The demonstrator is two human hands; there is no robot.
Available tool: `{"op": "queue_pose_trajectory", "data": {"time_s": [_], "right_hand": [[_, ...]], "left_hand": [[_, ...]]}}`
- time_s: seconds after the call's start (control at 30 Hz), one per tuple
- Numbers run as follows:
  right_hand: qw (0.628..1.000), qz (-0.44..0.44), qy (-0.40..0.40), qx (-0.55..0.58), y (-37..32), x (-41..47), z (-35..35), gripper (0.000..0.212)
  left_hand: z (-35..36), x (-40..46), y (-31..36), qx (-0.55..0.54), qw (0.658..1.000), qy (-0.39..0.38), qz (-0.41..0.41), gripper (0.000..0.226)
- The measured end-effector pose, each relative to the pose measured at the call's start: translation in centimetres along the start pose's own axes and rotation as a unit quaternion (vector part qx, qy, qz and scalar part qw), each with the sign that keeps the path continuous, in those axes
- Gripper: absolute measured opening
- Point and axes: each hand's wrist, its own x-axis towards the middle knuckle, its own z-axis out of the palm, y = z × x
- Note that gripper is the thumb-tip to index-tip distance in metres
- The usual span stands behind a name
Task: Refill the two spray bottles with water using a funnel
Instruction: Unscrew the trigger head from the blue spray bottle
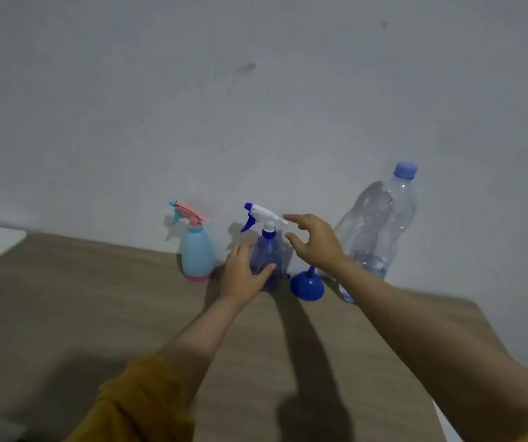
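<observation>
A clear blue spray bottle [267,250] with a white and blue trigger head stands by the wall. My left hand [243,275] wraps around its lower body. My right hand [315,242] hovers beside the trigger head, fingers spread, with nothing in it. To the left stands a light blue spray bottle [197,253] with a pink trigger. A blue funnel [307,283] sits mouth down just right of the held bottle. Behind my right wrist rises a large clear water bottle [380,224] with a blue cap, partly hidden by my arm.
Everything stands at the back of a wooden table [96,298] against a grey wall [256,106]. The table's right edge runs diagonally under my right forearm. A white surface shows at the far left.
</observation>
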Motion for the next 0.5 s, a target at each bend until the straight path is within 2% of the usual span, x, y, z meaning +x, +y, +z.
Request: {"op": "queue_pose_trajectory", "data": {"time_s": [0.17, 0.37, 0.5], "right_hand": [[0.997, 0.031, 0.039, 0.059, 1.4, 0.2, 2.2, 0.029], [0.983, 0.057, 0.093, 0.145, 1.0, 0.7, 3.9, 0.023], [0.98, 0.057, 0.11, 0.153, 0.7, 1.4, 4.4, 0.024]], "left_hand": [[2.4, 0.9, -1.0, -0.031, 0.998, -0.008, -0.062, 0.056], [3.6, 1.7, -1.7, -0.02, 0.995, 0.021, -0.091, 0.055], [3.6, 2.3, -2.1, -0.037, 0.995, 0.014, -0.096, 0.053]]}}
